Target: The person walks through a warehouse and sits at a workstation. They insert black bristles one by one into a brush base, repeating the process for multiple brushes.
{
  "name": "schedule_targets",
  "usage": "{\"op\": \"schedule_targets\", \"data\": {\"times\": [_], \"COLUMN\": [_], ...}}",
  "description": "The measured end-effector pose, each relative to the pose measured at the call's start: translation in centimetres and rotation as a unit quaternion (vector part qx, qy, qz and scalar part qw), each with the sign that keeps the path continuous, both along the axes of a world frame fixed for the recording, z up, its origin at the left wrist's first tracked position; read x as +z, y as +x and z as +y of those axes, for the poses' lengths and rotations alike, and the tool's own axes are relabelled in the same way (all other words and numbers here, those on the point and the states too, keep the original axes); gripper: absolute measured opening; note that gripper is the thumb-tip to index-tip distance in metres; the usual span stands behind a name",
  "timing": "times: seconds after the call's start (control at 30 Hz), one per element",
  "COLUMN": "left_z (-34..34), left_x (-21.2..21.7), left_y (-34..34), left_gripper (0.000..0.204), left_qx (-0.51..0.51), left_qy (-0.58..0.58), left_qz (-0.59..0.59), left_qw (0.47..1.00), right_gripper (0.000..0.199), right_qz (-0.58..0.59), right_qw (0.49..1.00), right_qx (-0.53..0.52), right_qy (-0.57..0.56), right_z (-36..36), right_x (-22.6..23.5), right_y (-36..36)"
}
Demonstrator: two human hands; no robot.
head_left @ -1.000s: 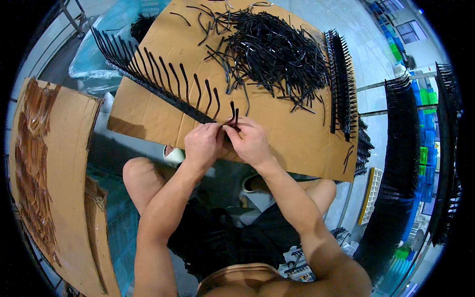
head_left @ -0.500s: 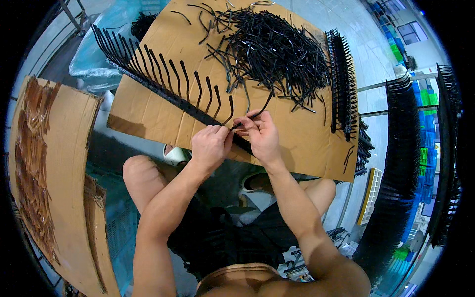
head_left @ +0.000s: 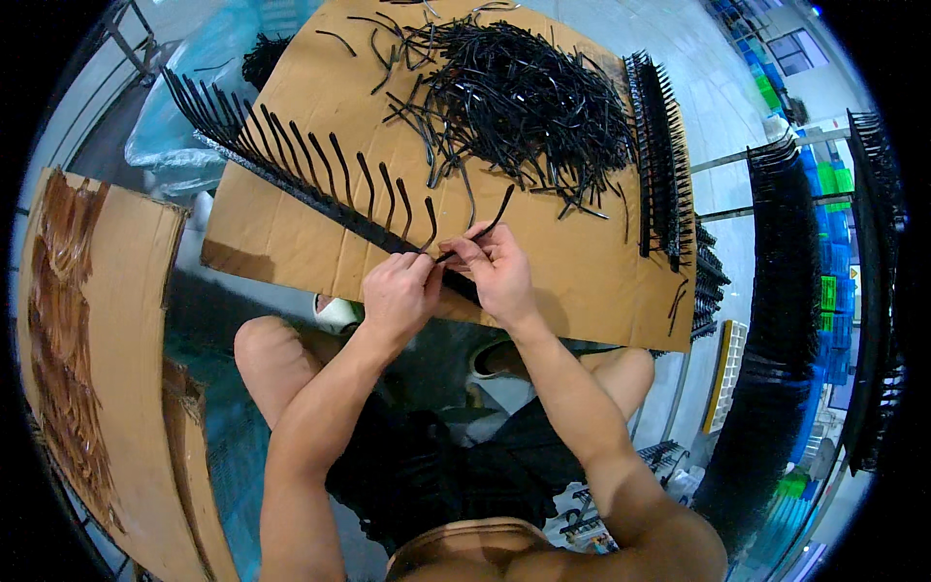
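My right hand [head_left: 500, 278] pinches a slim black eyeglass temple [head_left: 503, 204], its curved end pointing up and away from me. The temple's other end meets a long dark bar [head_left: 361, 225] that slants across the cardboard. Beside it, my left hand [head_left: 398, 296] is closed over the bar with its fingertips at the temple's lower end; whether it grips the bar, the temple or both is hidden. Left of my hands, a row of similar temples [head_left: 335, 167] stands up from the bar. A large loose pile of black temples [head_left: 533, 102] lies beyond my hands.
Filled bars of temples [head_left: 658, 160] lie along the right side of the cardboard sheet [head_left: 291, 209]. Loose temples lie near its right corner. Another cardboard piece with brown strips [head_left: 68, 291] stands at left, near a blue plastic-lined container [head_left: 179, 121]. Dark loaded racks [head_left: 776, 291] hang at right.
Both hands and the held temple appear slightly further left in the picture, along with the bar and cardboard, as the view shifts. The grip looks the same.
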State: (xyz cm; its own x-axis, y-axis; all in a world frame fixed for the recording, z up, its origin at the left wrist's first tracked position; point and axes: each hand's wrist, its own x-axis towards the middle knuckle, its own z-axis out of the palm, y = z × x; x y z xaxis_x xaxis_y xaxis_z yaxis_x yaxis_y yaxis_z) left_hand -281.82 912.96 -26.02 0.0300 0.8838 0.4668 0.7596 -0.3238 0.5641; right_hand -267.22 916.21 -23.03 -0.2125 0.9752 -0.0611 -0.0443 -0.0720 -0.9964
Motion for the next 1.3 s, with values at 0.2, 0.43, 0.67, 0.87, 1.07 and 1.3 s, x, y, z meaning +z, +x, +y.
{"op": "schedule_targets", "data": {"times": [0.2,0.43,0.67,0.87,1.07,1.3], "left_z": [0.0,-0.1,-0.2,-0.2,-0.6,-0.2], "left_x": [0.1,-0.4,-0.5,-0.9,-0.1,2.4], "left_y": [0.2,0.1,0.1,0.1,-1.1,-1.1], "left_gripper": [0.015,0.014,0.012,0.012,0.009,0.012], "left_qx": [0.010,-0.003,0.001,0.009,0.049,0.072], "left_qy": [0.012,0.024,0.030,0.026,-0.021,-0.196], "left_qz": [-0.004,-0.023,-0.004,-0.014,-0.019,-0.002], "left_qw": [1.000,0.999,1.000,1.000,0.998,0.978], "right_gripper": [0.010,0.018,0.016,0.016,0.028,0.029], "right_qz": [-0.037,0.045,-0.109,-0.253,-0.210,-0.509], "right_qw": [0.999,0.998,0.989,0.956,0.943,0.847], "right_qx": [-0.001,-0.047,-0.028,0.026,0.237,0.022], "right_qy": [0.027,0.027,0.097,0.146,0.100,0.153], "right_z": [0.0,-0.5,-0.5,-0.7,4.5,14.3], "right_x": [0.1,-0.5,-1.2,1.5,0.4,-0.4], "right_y": [-0.4,-1.0,-0.6,-0.7,2.1,4.0]}}
